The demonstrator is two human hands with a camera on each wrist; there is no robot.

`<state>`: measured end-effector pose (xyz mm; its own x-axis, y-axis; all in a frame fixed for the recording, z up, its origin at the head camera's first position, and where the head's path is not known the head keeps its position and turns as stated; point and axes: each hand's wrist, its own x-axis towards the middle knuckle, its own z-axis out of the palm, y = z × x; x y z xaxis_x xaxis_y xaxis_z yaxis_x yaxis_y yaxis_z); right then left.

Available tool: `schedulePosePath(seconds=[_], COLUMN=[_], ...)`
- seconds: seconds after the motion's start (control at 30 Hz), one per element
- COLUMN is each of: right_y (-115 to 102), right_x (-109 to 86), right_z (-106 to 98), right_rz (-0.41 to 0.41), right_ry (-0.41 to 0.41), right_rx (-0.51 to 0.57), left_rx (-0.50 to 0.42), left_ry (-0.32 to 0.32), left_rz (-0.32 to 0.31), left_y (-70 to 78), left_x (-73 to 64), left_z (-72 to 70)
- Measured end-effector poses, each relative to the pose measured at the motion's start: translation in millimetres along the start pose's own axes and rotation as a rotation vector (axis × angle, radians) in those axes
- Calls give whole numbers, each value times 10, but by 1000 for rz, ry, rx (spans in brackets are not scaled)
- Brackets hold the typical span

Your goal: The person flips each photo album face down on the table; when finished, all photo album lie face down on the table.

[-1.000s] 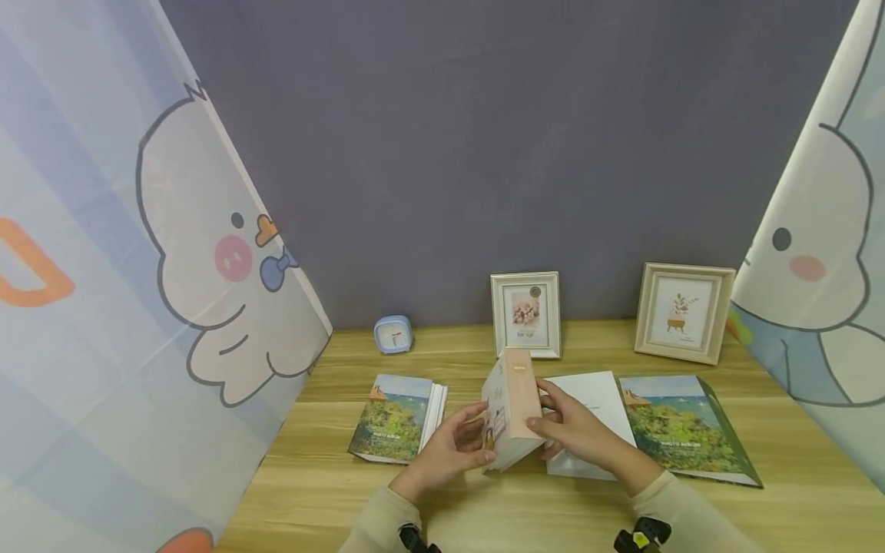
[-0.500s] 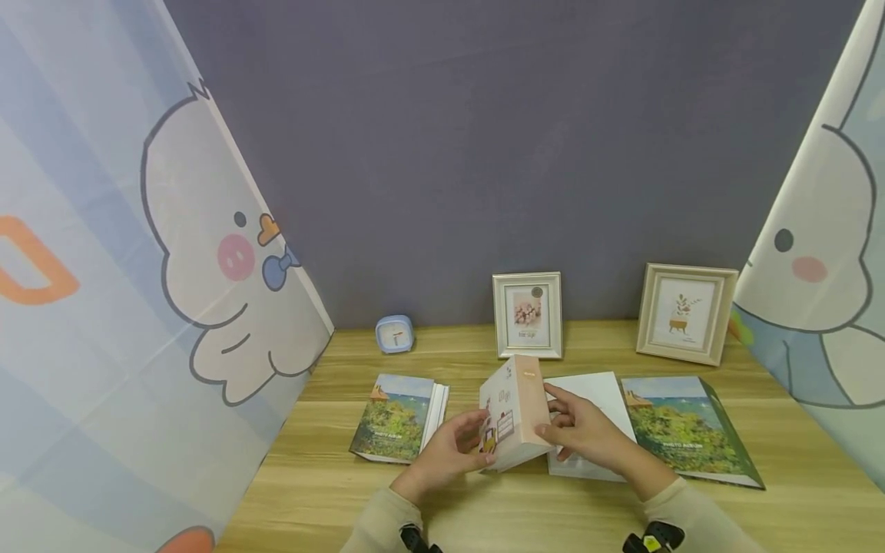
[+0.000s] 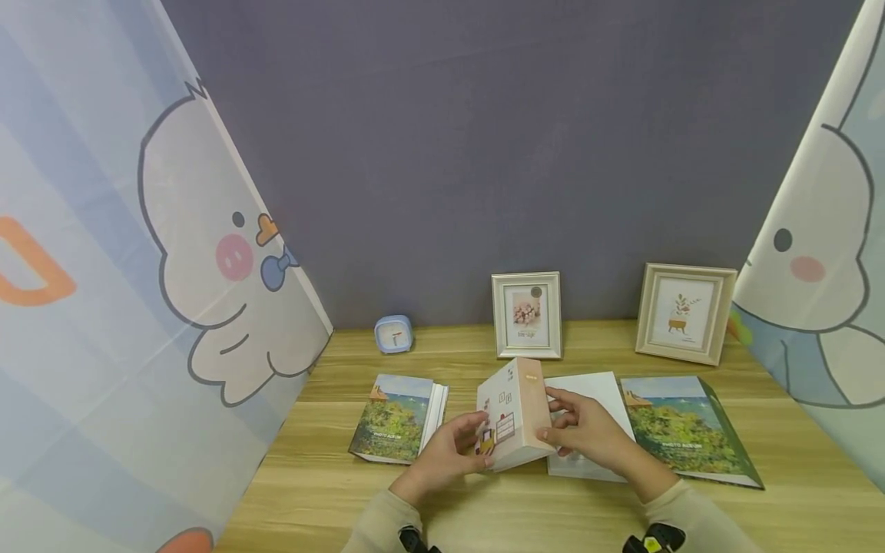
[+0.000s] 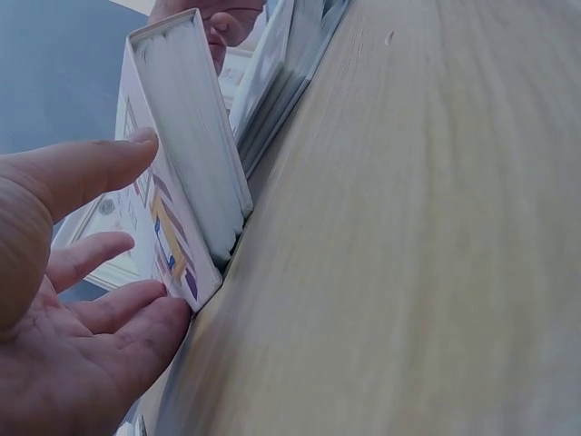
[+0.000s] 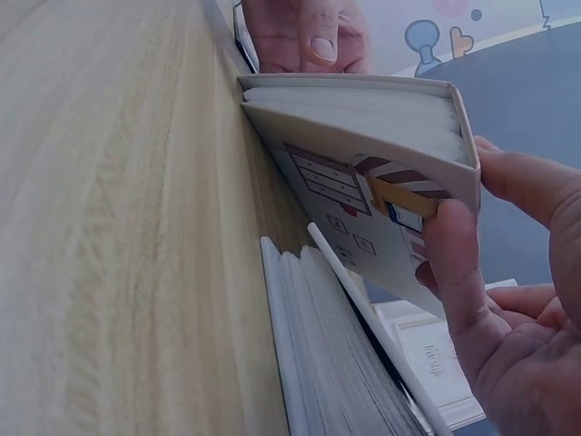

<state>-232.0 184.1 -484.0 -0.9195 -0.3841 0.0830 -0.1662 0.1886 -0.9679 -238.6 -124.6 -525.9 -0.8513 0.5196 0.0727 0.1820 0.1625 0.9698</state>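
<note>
A thick pink-and-white photo album with small drawings on its cover leans to the left in the middle of the table. My right hand grips it near the pink spine, thumb on one side and fingers on the other, as the right wrist view shows of the same album. On the opposite side my left hand has its fingertips against the drawn cover, fingers loosely extended. The left wrist view shows the album's lower corner right at the tabletop. Behind my right hand lies a white album, partly hidden.
A photo album with a painted landscape lies at left over white page edges. Another landscape album lies at right beside the white one. Along the back of the wooden table stand a blue clock and two picture frames.
The pink-and-white album has tipped further left, so more of its drawn cover shows. My right hand has shifted slightly right with the spine; my left hand has barely moved.
</note>
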Motion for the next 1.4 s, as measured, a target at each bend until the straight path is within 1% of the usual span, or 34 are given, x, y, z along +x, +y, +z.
schedulePosePath(seconds=[0.1, 0.23, 0.43, 0.63, 0.73, 0.9, 1.03, 1.1, 1.17, 1.4], right_y=[29, 61, 77, 67, 65, 67, 90, 99, 107, 104], right_x=[12, 27, 28, 12, 7, -10, -5, 5, 18, 38], right_z=[7, 22, 39, 53, 62, 92, 120, 134, 150, 178], right_rz=[4, 22, 57, 60, 56, 61, 74, 74, 76, 71], right_ry=[21, 43, 56, 54, 50, 55, 56, 53, 48, 33], right_rx=[-1, 3, -25, -60, -69, -122, -151, -153, -151, -126], left_rx=[11, 15, -2, -10, 1, 40, 135, 187, 219, 220], left_ry=[14, 23, 25, 16, 20, 30, 58, 72, 82, 92], left_rz=[-7, 7, 18, 8, 12, 9, 19, 31, 35, 29], left_y=[7, -3, -17, -21, -19, -34, -32, -22, -12, 1], left_x=[0, 2, 13, 11, 7, 8, 5, 3, 3, 7], left_z=[5, 12, 29, 35, 32, 33, 30, 25, 19, 5])
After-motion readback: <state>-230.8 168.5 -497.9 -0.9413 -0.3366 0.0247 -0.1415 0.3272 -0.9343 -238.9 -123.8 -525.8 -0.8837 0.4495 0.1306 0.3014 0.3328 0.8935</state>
